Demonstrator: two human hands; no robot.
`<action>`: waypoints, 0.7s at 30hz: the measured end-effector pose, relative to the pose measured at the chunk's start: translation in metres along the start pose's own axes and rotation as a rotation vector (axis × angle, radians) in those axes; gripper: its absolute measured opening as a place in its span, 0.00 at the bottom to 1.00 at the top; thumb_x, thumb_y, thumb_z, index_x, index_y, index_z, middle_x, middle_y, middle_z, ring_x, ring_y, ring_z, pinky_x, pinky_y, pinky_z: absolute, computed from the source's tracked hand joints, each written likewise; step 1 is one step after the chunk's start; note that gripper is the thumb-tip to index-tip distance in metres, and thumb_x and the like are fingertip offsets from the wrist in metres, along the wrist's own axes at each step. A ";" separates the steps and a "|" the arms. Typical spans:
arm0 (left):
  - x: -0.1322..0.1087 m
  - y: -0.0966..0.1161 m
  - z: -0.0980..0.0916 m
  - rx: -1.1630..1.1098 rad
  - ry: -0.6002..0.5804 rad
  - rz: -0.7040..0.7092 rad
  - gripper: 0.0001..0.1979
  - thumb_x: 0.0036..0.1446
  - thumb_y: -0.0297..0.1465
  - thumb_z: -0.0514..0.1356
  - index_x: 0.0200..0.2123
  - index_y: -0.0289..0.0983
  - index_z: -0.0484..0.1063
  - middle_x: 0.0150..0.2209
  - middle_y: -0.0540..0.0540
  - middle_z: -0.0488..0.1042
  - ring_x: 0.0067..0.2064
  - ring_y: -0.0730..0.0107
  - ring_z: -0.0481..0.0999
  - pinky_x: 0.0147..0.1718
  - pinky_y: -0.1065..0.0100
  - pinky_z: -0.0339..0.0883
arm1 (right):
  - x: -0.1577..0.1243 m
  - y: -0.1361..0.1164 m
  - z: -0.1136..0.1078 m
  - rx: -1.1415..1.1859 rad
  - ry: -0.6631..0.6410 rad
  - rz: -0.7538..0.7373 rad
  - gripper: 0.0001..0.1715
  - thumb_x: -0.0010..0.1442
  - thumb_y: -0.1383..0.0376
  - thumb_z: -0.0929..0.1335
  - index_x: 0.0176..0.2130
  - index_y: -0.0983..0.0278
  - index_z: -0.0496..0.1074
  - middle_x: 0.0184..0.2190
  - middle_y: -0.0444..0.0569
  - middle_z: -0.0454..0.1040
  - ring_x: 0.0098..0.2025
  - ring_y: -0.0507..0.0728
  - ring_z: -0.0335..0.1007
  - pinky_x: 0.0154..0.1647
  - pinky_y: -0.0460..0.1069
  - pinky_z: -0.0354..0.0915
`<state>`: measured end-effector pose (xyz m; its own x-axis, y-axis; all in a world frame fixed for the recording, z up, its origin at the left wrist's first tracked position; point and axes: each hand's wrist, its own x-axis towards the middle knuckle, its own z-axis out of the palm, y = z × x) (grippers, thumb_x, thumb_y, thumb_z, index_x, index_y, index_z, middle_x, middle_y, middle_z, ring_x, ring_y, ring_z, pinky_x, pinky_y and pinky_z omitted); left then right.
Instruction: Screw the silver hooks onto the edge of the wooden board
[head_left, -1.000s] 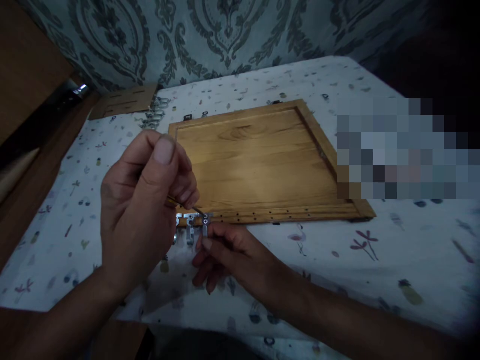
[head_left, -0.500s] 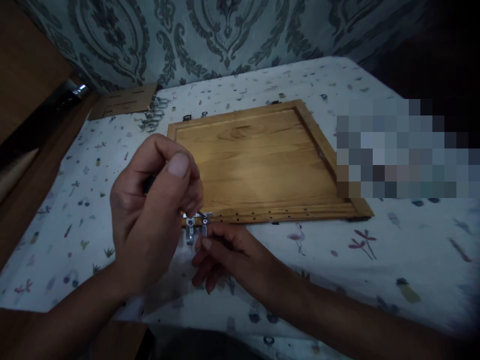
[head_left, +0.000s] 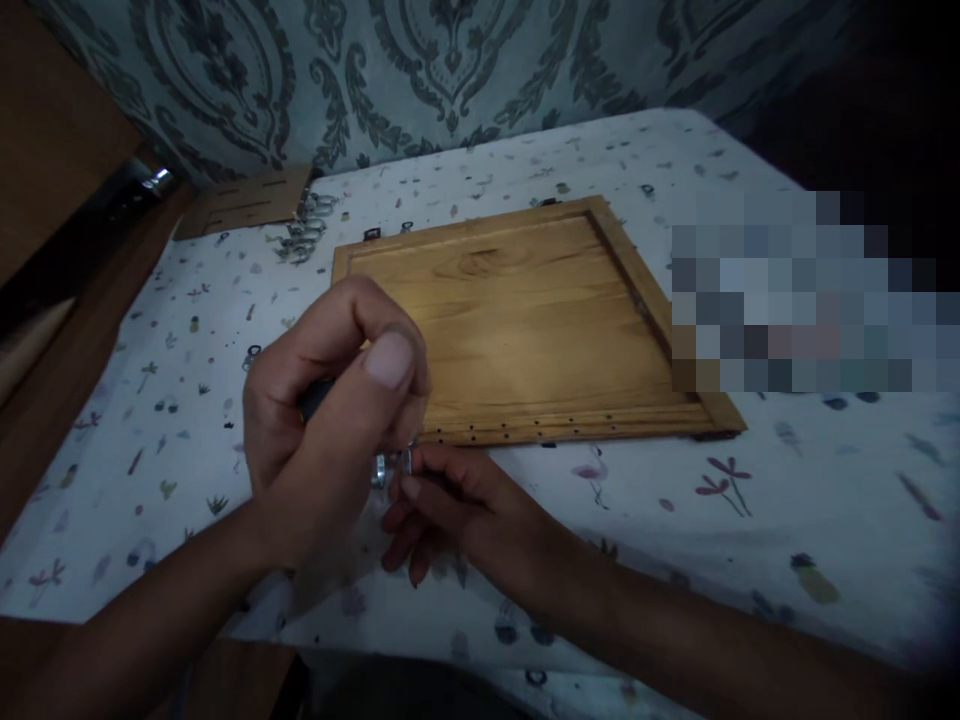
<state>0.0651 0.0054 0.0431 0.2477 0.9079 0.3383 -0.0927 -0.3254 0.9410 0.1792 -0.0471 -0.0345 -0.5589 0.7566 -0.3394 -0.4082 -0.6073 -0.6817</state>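
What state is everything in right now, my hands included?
Left hand, closed around a dark-handled tool
Dark-handled tool, gripped, mostly hidden
Wooden panel, lying flat, dark holes along its near edge
Right hand, pinching a metal fitting
Metal fitting, at the panel's near edge, partly covered
Brown sheet, lying flat
Metal pieces, clustered beside the sheet
Cloth, spread out, lightly creased

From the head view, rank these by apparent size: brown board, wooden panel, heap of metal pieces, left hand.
1. Wooden panel
2. Left hand, looking large partly because it is nearer the camera
3. Brown board
4. Heap of metal pieces
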 end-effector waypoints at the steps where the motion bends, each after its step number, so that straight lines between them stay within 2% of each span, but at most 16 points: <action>1: 0.000 0.002 0.001 -0.017 0.018 -0.012 0.13 0.61 0.32 0.59 0.24 0.39 0.65 0.18 0.54 0.60 0.17 0.77 0.56 0.15 0.68 0.50 | 0.000 0.000 0.000 0.004 -0.004 0.000 0.15 0.60 0.56 0.70 0.34 0.65 0.66 0.27 0.43 0.71 0.25 0.49 0.74 0.23 0.42 0.68; 3: 0.001 0.004 0.002 -0.048 0.019 -0.024 0.13 0.62 0.30 0.58 0.23 0.38 0.65 0.18 0.54 0.59 0.16 0.78 0.54 0.15 0.68 0.50 | 0.000 0.001 0.000 0.009 -0.008 0.000 0.15 0.60 0.56 0.70 0.34 0.65 0.66 0.26 0.42 0.71 0.25 0.49 0.74 0.23 0.42 0.68; 8: 0.001 0.005 -0.001 -0.033 -0.073 -0.015 0.12 0.63 0.30 0.58 0.25 0.37 0.69 0.22 0.54 0.63 0.16 0.81 0.49 0.15 0.69 0.52 | 0.001 0.002 0.000 0.013 -0.003 -0.004 0.14 0.60 0.57 0.70 0.34 0.65 0.65 0.26 0.42 0.71 0.25 0.48 0.74 0.23 0.41 0.68; 15: 0.009 0.002 -0.002 -0.158 -0.154 -0.029 0.13 0.62 0.31 0.60 0.24 0.36 0.69 0.19 0.55 0.59 0.15 0.83 0.50 0.13 0.73 0.48 | 0.003 0.003 0.000 0.024 -0.006 0.000 0.16 0.59 0.56 0.70 0.32 0.65 0.64 0.26 0.41 0.70 0.24 0.48 0.74 0.22 0.41 0.68; 21: 0.015 0.004 -0.006 -0.107 -0.260 -0.080 0.15 0.63 0.32 0.59 0.23 0.36 0.68 0.16 0.55 0.56 0.14 0.84 0.47 0.13 0.73 0.49 | 0.002 0.003 -0.001 0.017 -0.004 0.009 0.14 0.61 0.57 0.69 0.34 0.64 0.64 0.27 0.42 0.71 0.25 0.48 0.74 0.23 0.42 0.68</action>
<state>0.0623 0.0196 0.0517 0.4958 0.8268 0.2658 -0.1608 -0.2133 0.9637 0.1777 -0.0472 -0.0379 -0.5651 0.7502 -0.3432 -0.4152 -0.6181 -0.6674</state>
